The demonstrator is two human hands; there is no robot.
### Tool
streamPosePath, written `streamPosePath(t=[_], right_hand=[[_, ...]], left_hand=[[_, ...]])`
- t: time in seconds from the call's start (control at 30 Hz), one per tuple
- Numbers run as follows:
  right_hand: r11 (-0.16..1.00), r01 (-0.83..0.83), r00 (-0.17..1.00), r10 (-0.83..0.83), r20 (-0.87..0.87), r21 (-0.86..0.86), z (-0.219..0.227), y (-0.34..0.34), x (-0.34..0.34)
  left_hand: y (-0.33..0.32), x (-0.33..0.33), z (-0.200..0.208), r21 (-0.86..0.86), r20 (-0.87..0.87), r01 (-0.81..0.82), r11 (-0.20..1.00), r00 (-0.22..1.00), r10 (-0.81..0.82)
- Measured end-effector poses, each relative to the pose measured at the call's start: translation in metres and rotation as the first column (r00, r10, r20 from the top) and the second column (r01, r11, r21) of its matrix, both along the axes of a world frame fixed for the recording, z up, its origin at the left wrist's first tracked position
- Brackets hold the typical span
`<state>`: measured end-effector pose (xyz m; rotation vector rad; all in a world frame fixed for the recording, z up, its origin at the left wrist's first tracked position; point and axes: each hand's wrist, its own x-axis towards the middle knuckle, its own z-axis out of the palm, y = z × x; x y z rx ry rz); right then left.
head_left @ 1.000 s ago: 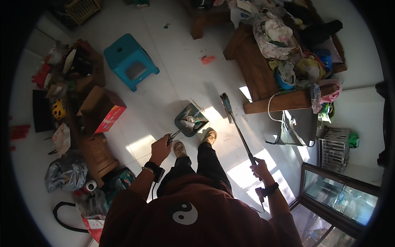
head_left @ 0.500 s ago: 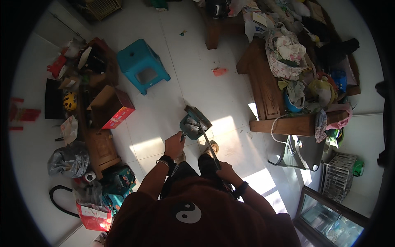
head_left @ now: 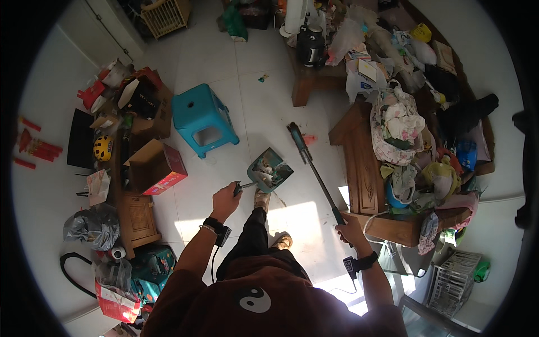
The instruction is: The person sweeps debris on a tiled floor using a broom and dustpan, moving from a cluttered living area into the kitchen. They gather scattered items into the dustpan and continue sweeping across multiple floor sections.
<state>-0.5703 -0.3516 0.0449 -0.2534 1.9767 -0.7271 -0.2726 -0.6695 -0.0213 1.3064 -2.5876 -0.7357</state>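
Note:
My left hand (head_left: pixel 225 201) is closed round the short handle of a dark green dustpan (head_left: pixel 254 164), held just ahead of my forward foot. Pale and dark litter lies in the pan. In my right hand (head_left: pixel 350 229) is the grip of a long-handled broom (head_left: pixel 321 181), slanting forward and left. Its narrow bristle head (head_left: pixel 297 136) is beyond and right of the dustpan, apart from it. Right beside the bristles, a red scrap (head_left: pixel 309 139) lies on the pale tiled floor; the broom head partly covers that spot.
A blue plastic stool (head_left: pixel 203 118) stands ahead to the left, near an open cardboard box (head_left: pixel 160 168). On the right, a carved wooden bench (head_left: pixel 364 174) is heaped with clothes and bags. A small colourful scrap (head_left: pixel 263 78) lies farther ahead. A wire cage (head_left: pixel 456 283) stands at lower right.
My right hand has swung the broom out of the dustpan, forward and right to the red scrap. One foot has stepped forward, and the room has shifted down in view.

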Motion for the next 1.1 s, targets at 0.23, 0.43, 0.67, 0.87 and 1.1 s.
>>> streamPosePath(t=[0.23, 0.43, 0.67, 0.87, 1.1], right_hand=[[0.996, -0.054, 0.972, 0.069, -0.226, 0.071, -0.073, -0.173, -0.121], [0.986, -0.047, 0.996, 0.058, -0.069, 0.158, -0.127, -0.267, -0.098], [0.959, -0.215, 0.971, 0.189, 0.145, 0.183, -0.048, -0.262, -0.031], [0.984, 0.015, 0.958, -0.065, 0.278, 0.178, 0.044, -0.265, -0.121], [0.986, 0.122, 0.962, -0.146, 0.231, 0.112, 0.054, -0.269, -0.205]], left_hand=[[-0.121, -0.106, -0.036, 0.08, 0.042, 0.052, 0.995, 0.998, -0.056], [-0.167, -0.176, -0.072, 0.081, 0.033, 0.172, 0.982, 0.984, -0.175], [-0.188, -0.207, -0.066, 0.138, -0.032, 0.141, 0.98, 0.99, -0.137], [-0.233, -0.18, -0.043, 0.208, 0.017, -0.098, 0.973, 0.995, 0.097], [-0.292, -0.197, -0.012, 0.113, 0.062, -0.301, 0.947, 0.953, 0.296]])
